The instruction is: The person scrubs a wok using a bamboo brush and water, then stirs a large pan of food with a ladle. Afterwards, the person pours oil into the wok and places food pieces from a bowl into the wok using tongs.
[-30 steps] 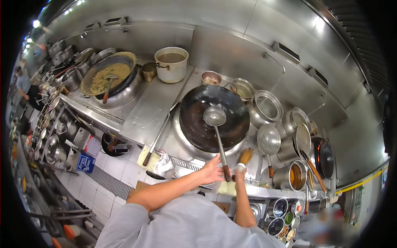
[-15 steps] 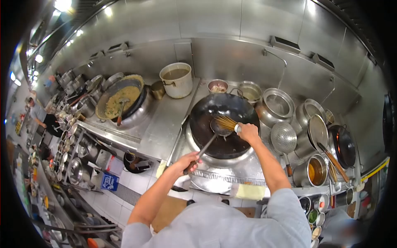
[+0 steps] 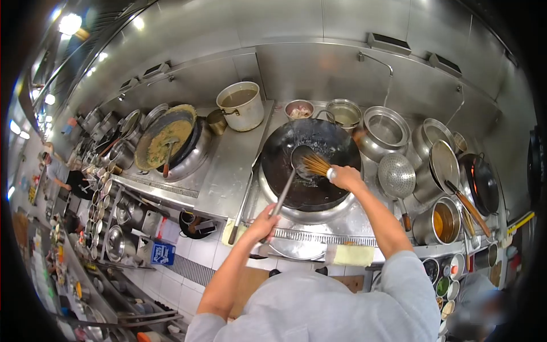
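Observation:
A large dark wok (image 3: 336, 139) sits on the burner in front of me, with a little water in its bottom. My left hand (image 3: 264, 222) is closed round the handle of a long ladle (image 3: 286, 188), whose round bowl lies inside the wok. In my right hand (image 3: 345, 177) is a bamboo wok brush (image 3: 315, 165), gripped by its pale bound end. The bristles touch or overlap the ladle's bowl; I cannot tell which.
At the left stands a second wok (image 3: 191, 117) of yellowish food with a ladle in it. A tall pot (image 3: 246, 118) is behind. On the right are a perforated strainer (image 3: 396, 174), a pot of orange liquid (image 3: 447, 221) and another wok (image 3: 484, 185). A person (image 3: 60, 171) stands far left.
The view has shifted slightly. The ladle's bowl has turned and sits more upright in the wok, with the brush bristles angled against it. Both hands keep their hold.

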`<state>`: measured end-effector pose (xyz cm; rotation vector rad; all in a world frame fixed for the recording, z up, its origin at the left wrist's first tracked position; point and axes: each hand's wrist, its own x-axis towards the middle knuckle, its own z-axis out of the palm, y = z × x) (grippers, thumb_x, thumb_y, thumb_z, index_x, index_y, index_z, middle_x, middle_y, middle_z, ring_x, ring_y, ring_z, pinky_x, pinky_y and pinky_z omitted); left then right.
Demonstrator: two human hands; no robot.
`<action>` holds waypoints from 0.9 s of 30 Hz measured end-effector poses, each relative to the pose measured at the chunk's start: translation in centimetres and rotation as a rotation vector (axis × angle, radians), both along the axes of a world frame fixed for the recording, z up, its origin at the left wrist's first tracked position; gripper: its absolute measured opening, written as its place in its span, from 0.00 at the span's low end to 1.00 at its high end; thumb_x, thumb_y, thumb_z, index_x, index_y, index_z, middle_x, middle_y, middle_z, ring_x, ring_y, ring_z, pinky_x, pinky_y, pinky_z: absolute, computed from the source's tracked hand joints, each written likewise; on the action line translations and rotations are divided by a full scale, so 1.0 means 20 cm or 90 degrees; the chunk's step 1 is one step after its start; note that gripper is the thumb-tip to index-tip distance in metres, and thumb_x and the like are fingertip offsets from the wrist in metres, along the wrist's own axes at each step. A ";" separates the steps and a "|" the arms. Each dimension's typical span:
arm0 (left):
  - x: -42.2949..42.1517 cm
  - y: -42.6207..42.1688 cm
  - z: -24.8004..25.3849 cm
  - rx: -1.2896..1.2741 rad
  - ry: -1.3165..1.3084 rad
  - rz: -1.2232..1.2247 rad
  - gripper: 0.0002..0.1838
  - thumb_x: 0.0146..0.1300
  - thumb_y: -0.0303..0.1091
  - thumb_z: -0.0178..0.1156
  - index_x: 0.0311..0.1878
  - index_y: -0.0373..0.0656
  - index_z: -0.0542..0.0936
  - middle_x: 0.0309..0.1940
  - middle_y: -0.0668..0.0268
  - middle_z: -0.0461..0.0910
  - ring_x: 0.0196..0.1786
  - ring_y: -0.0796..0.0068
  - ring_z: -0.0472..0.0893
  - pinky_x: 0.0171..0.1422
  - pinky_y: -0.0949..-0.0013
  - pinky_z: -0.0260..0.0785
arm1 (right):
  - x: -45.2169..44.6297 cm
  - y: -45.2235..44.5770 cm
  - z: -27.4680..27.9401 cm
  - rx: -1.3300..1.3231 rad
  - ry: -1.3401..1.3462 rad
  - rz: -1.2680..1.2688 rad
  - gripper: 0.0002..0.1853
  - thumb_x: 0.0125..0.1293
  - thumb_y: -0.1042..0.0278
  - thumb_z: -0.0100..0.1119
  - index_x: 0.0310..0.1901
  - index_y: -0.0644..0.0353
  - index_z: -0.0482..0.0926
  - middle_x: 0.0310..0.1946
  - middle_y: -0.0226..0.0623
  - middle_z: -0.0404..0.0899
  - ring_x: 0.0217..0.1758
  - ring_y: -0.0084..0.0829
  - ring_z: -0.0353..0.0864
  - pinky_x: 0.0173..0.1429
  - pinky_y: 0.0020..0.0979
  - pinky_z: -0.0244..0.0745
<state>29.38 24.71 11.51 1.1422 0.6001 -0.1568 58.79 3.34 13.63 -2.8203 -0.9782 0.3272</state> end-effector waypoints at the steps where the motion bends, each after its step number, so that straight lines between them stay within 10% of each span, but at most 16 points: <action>1: -0.02 0.11 -0.07 0.472 -0.098 -0.098 0.29 0.67 0.32 0.56 0.71 0.45 0.62 0.37 0.54 0.78 0.29 0.62 0.80 0.31 0.62 0.73 | -0.09 -0.08 0.08 0.019 -0.012 -0.039 0.31 0.60 0.49 0.62 0.66 0.42 0.70 0.44 0.44 0.84 0.46 0.48 0.84 0.50 0.46 0.78; 2: -0.04 0.20 -0.10 0.946 -0.194 -0.191 0.32 0.64 0.29 0.56 0.72 0.43 0.61 0.42 0.47 0.80 0.33 0.53 0.83 0.38 0.55 0.77 | -0.18 -0.16 0.21 0.039 -0.025 -0.075 0.32 0.60 0.50 0.63 0.67 0.42 0.69 0.44 0.46 0.84 0.49 0.49 0.83 0.52 0.47 0.77; 4: -0.10 0.27 0.15 0.994 -0.039 -0.270 0.35 0.59 0.29 0.58 0.72 0.44 0.61 0.48 0.42 0.80 0.48 0.43 0.81 0.56 0.50 0.72 | -0.27 -0.24 0.26 0.106 -0.026 -0.020 0.33 0.60 0.49 0.63 0.67 0.42 0.68 0.43 0.48 0.84 0.47 0.50 0.83 0.52 0.47 0.77; 8: -0.10 0.51 0.18 1.026 0.063 -0.353 0.35 0.58 0.33 0.60 0.71 0.52 0.65 0.45 0.45 0.82 0.51 0.45 0.80 0.58 0.51 0.72 | -0.31 -0.20 -0.02 0.110 -0.055 0.010 0.35 0.59 0.51 0.64 0.69 0.42 0.66 0.39 0.51 0.82 0.43 0.51 0.84 0.48 0.47 0.78; 15: -0.13 0.49 0.22 1.150 0.051 -0.210 0.23 0.62 0.51 0.62 0.60 0.62 0.76 0.36 0.56 0.83 0.36 0.49 0.83 0.40 0.51 0.76 | -0.34 -0.29 0.14 0.151 -0.063 0.049 0.36 0.60 0.50 0.65 0.71 0.37 0.64 0.38 0.49 0.81 0.40 0.49 0.84 0.45 0.47 0.78; 22: -0.23 0.50 0.43 1.491 -0.066 -0.220 0.19 0.60 0.42 0.63 0.56 0.66 0.79 0.22 0.66 0.74 0.24 0.63 0.80 0.26 0.60 0.71 | -0.05 -0.34 0.32 0.308 -0.017 0.188 0.35 0.61 0.50 0.62 0.71 0.33 0.64 0.45 0.47 0.83 0.48 0.50 0.82 0.53 0.47 0.77; 26: -0.23 0.50 0.39 1.542 -0.174 -0.198 0.20 0.58 0.37 0.64 0.55 0.66 0.80 0.22 0.69 0.70 0.22 0.65 0.76 0.25 0.61 0.67 | 0.11 -0.35 0.61 0.085 -0.122 0.131 0.33 0.62 0.50 0.61 0.70 0.37 0.66 0.42 0.49 0.83 0.45 0.47 0.83 0.48 0.46 0.77; 27: -0.26 0.49 0.38 1.510 -0.191 -0.180 0.21 0.57 0.38 0.64 0.56 0.66 0.80 0.22 0.68 0.70 0.22 0.66 0.75 0.25 0.61 0.66 | 0.01 -0.38 0.82 0.149 0.150 0.004 0.32 0.62 0.50 0.60 0.69 0.37 0.68 0.41 0.46 0.84 0.37 0.39 0.85 0.40 0.39 0.80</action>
